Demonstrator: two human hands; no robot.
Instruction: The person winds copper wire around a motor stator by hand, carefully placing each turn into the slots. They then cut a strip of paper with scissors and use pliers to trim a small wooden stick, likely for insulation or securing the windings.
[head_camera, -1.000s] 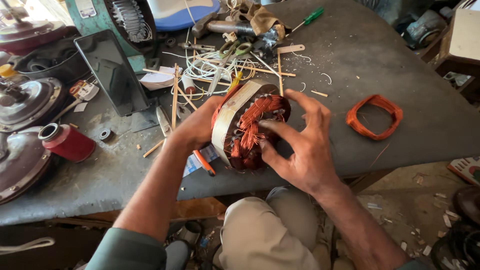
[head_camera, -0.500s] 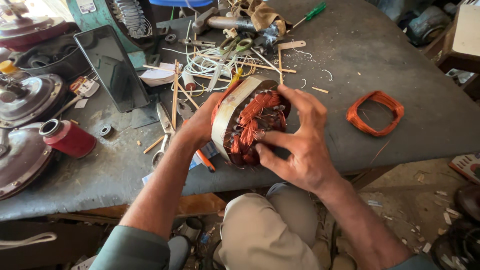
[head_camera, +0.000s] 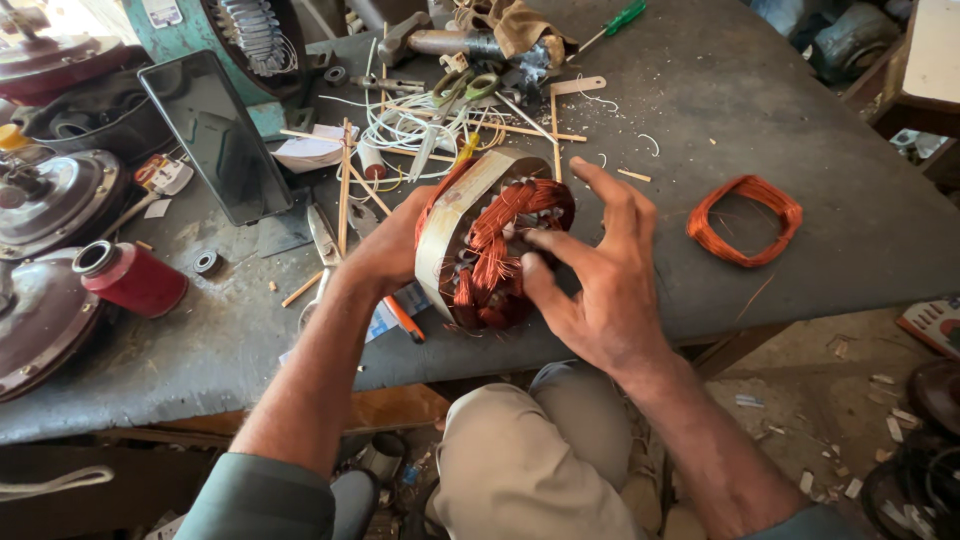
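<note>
A round motor stator (head_camera: 455, 225) with copper windings (head_camera: 497, 238) stands tilted on its edge at the front of the grey workbench (head_camera: 800, 150). My left hand (head_camera: 385, 252) grips its metal rim from the left and behind. My right hand (head_camera: 600, 275) presses its thumb and fingers onto the copper windings on the open face, fingers spread. A loose loop of copper wire (head_camera: 745, 218) lies on the bench to the right, apart from both hands.
A dark phone (head_camera: 215, 135) leans at the back left beside a red spool (head_camera: 130, 280) and metal motor housings (head_camera: 45, 200). Thin wooden sticks (head_camera: 345, 180), white wire (head_camera: 410, 120), scissors (head_camera: 455, 95), a green screwdriver (head_camera: 615, 22) and an orange-handled tool (head_camera: 403, 318) litter the bench.
The stator has been turned slightly, and my right hand's fingers have shifted across the windings. The view has drifted a little.
</note>
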